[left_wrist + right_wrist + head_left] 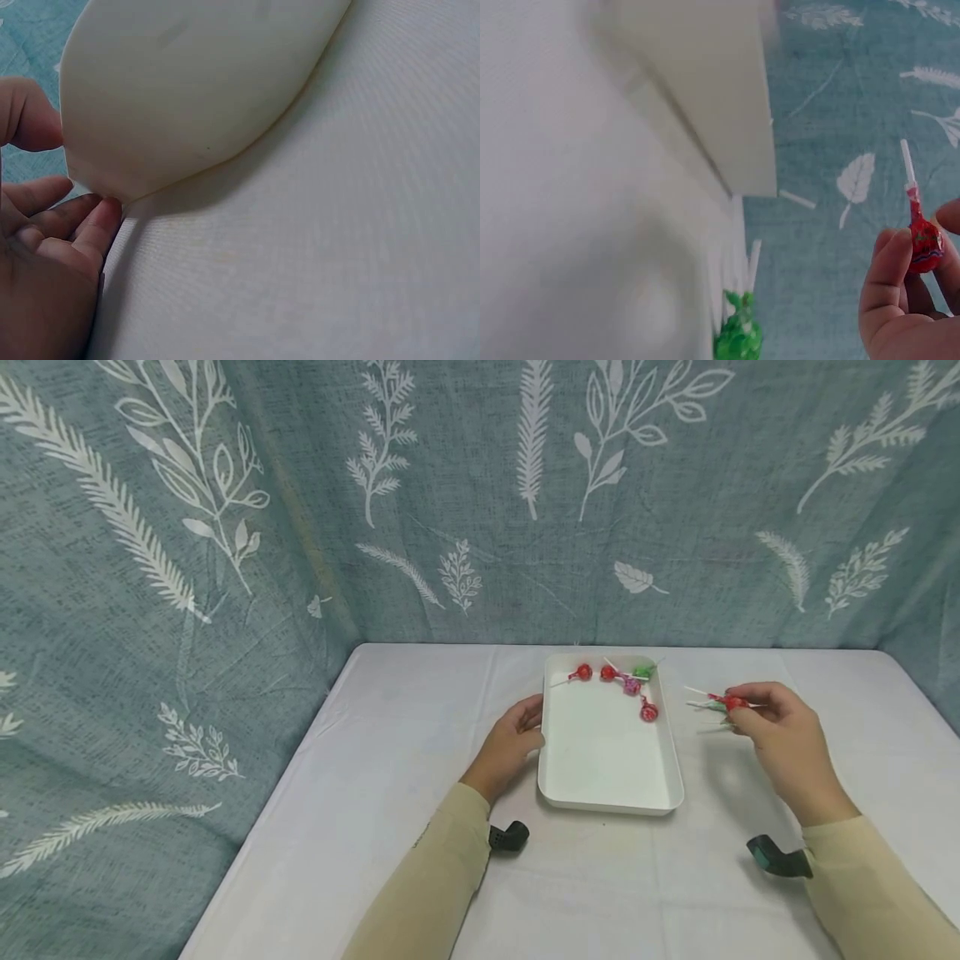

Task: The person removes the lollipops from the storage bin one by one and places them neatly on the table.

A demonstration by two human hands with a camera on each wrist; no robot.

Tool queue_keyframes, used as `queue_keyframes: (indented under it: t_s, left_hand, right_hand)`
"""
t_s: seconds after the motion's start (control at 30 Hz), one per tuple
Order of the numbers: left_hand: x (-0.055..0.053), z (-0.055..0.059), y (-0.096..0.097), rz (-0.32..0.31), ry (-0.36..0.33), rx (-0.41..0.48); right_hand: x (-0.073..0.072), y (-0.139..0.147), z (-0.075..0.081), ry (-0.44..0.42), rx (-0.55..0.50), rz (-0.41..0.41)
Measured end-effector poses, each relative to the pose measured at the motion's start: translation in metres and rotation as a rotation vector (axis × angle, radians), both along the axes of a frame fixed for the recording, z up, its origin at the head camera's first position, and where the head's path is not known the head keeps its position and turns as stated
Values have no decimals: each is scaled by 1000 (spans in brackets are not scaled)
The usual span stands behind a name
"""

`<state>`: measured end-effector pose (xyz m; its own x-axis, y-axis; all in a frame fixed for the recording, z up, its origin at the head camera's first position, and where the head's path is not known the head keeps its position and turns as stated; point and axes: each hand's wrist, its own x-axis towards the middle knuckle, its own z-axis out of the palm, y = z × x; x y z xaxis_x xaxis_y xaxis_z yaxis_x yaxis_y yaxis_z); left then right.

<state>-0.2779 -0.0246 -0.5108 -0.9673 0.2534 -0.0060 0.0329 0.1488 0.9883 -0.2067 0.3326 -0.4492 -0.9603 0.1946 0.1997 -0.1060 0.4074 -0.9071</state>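
Observation:
My right hand pinches a red-wrapped lollipop by its head between thumb and fingers, its white stick pointing away. The hand is above the table, right of a shallow white tray. Below the held lollipop, a green lollipop shows in the right wrist view, apart from the fingers; the hand partly hides it in the head view. At the tray's left side is my left hand, its fingertips touching the outer wall. Inside the tray lie red lollipops, a pink one and a green one.
A white cloth covers the table. Blue-green curtains with white leaf prints hang behind it and on the left. Dark wrist devices sit below the left cuff and right cuff.

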Motion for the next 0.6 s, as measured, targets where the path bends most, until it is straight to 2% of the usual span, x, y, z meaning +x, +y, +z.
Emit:
queue_keyframes:
  t_s: [0.43, 0.6]
  left_hand:
    - [0, -1, -2, 7, -7, -1]
    - [1, 1, -1, 10, -8, -13]
  right_hand:
    - [3, 19, -17, -59, -68, -115]
    - [6, 27, -23, -48, -115, -132]
